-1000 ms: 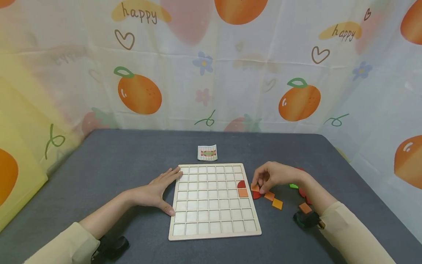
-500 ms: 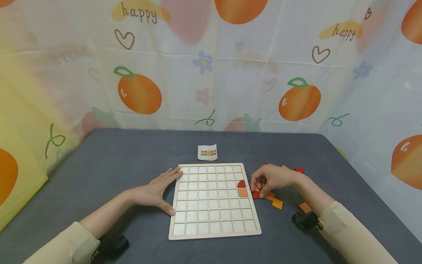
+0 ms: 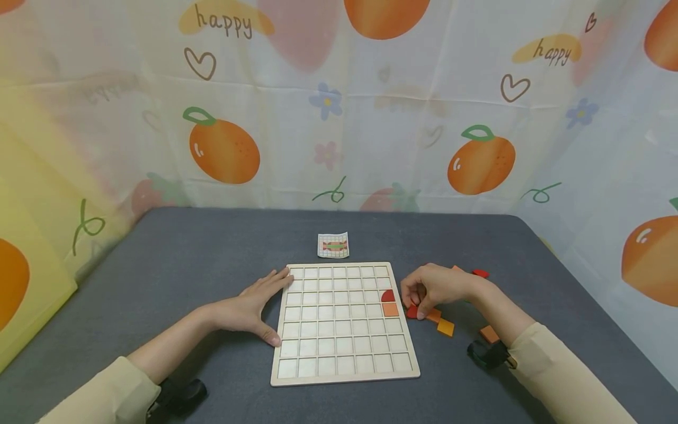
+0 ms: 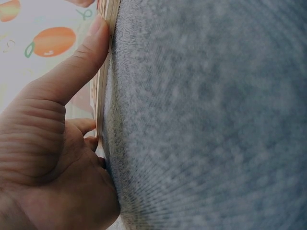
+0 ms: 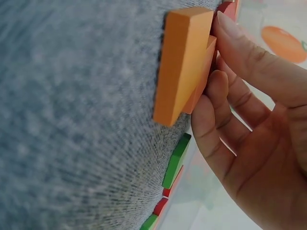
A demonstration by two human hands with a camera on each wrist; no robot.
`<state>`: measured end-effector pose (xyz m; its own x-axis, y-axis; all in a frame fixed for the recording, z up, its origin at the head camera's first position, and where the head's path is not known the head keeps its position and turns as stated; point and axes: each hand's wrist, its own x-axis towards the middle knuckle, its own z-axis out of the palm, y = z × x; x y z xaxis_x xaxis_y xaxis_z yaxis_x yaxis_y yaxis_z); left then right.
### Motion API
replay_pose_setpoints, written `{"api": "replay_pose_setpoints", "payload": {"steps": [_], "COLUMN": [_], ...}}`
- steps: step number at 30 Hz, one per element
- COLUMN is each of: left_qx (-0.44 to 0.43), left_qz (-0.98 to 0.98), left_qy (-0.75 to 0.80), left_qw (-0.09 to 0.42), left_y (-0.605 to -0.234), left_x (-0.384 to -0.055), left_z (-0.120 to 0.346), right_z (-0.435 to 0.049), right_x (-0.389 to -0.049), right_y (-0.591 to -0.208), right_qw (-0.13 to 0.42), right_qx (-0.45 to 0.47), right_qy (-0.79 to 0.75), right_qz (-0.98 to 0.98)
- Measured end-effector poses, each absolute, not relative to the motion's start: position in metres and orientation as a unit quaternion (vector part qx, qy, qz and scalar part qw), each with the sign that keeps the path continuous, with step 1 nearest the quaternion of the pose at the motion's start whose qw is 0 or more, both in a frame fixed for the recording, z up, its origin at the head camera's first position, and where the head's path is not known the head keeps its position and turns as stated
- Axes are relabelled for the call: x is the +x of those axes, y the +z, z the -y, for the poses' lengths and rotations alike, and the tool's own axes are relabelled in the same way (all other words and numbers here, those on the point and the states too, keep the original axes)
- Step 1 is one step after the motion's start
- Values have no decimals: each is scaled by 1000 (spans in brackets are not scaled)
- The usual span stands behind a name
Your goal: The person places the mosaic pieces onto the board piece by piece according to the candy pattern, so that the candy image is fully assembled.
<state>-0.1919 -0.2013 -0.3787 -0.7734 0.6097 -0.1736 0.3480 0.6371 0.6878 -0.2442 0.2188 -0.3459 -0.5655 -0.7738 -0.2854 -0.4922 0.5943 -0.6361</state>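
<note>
My left hand [image 3: 249, 309] rests spread along the left side of a wooden grid board [image 3: 344, 380], its thumb and fingertips on the frame. Two pieces sit in cells at the board's right side: a red rounded piece [image 3: 388, 296] and, just below it, an orange square tile [image 3: 390, 309]. Right of the board, my right hand [image 3: 439, 285] has its fingers curled down and pinches another red piece [image 3: 412, 312] between thumb and fingers, mostly hidden by them. Close under that hand lie an orange tile [image 3: 434, 315] and a yellow-orange tile [image 5: 182, 67].
A small pattern card [image 3: 333, 245] lies behind the board on the dark table [image 3: 238, 235]. Further right are a red piece [image 3: 480, 273] and an orange tile [image 3: 489, 334], partly behind the right arm. Green pieces [image 5: 176, 162] show in the right wrist view.
My right hand has shifted slightly left, over the red piece, and the orange tile formerly at its fingertips is now hidden. The left hand and board stay put.
</note>
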Motion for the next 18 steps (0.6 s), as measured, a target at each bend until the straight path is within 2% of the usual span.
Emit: {"api": "replay_pose_setpoints", "payload": {"steps": [18], "left_qx": [270], "left_qz": [-882], "left_qy": [330], "left_qw": [203], "left_y": [-378], "left_x": [-192], "left_z": [201], "right_z": [-217], "right_x": [-244], "right_y": [-341], "right_qw": [271], "right_qx": [-359], "right_qy": [-293], "right_qz": [-843]}}
